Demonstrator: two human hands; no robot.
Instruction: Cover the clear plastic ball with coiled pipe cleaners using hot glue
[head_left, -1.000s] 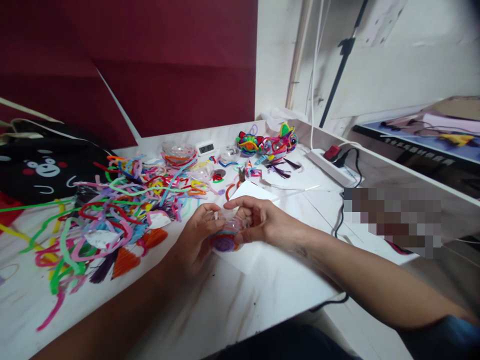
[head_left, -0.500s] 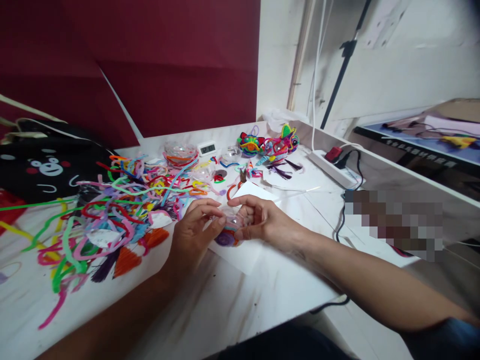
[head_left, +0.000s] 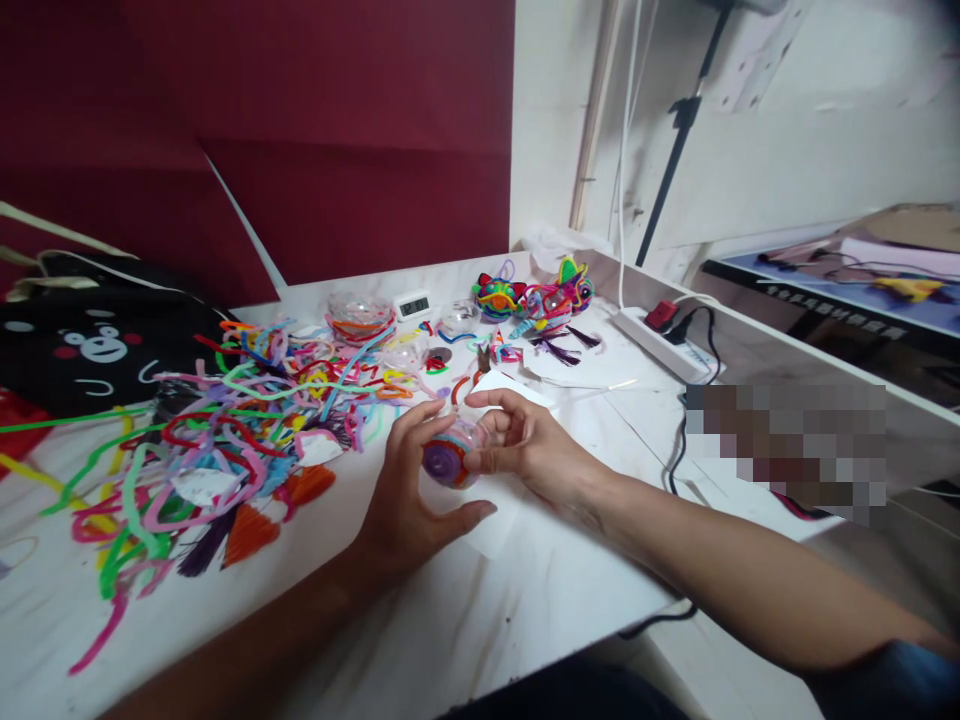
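1. Grips clear round plastic ball, banded in orange and blue with a purple spiral disc on one side, in right hand; thumb on near side, other fingers curled behind.
2. Holds left hand open in a C-shape, with fingers bent at ball's upper left and thumb stretched out below, apart from it. Can't tell how firmly left fingertips touch.
3. Has ball between both hands, over white paper sheet on white marbled table. Shows purple disc toward camera, tilted slightly left.
4. Just beyond sheet: has dark-tipped hand tool with orange-red handles.
5. Left of hands: has big tangle of multicoloured fuzzy stems, with orange fan-shaped tassel and dark purple tassel at near edge.
6. Toward back: has clear plastic bowl-like piece with coloured strips, beside small white digital clock.
7. Right of clock: has green-and-red decorated figure next to pink-and-yellow decorated figure.
8. Farther right: has white power strip with red plug inserted.
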